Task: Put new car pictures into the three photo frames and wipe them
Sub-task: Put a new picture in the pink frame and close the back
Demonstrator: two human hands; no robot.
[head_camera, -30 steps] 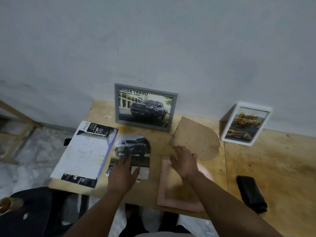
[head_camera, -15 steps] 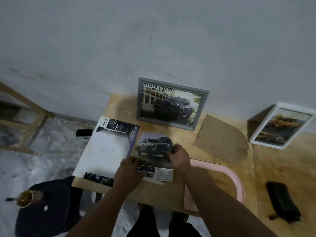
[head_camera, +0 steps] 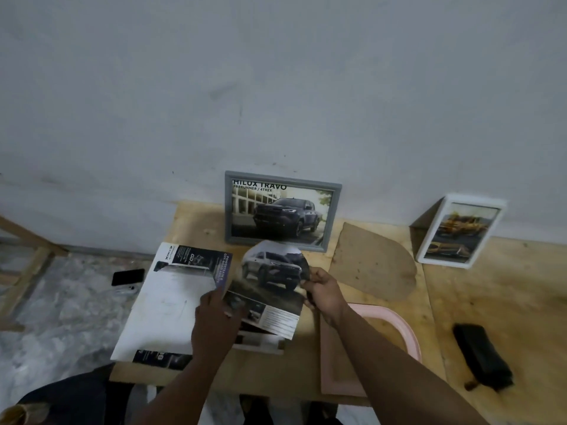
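Note:
I hold an arch-cut car picture of a silver pickup lifted slightly off the wooden table. My left hand grips its lower left edge and my right hand pinches its right edge. A pink arch-shaped frame lies flat under my right forearm, its inside showing bare. Its brown arch-shaped backing board lies beyond it. A grey frame with a dark pickup picture leans on the wall. A white frame with a yellow car picture leans at the right.
A car brochure sheet lies at the table's left, another printed sheet partly under the held picture. A black cloth lies at the right. A black phone rests on the floor left of the table. A wooden structure stands at far left.
My right hand left the pink frame and took the picture's right edge. Both hands now lift the picture, tilted, off the table. The camera view shifted left.

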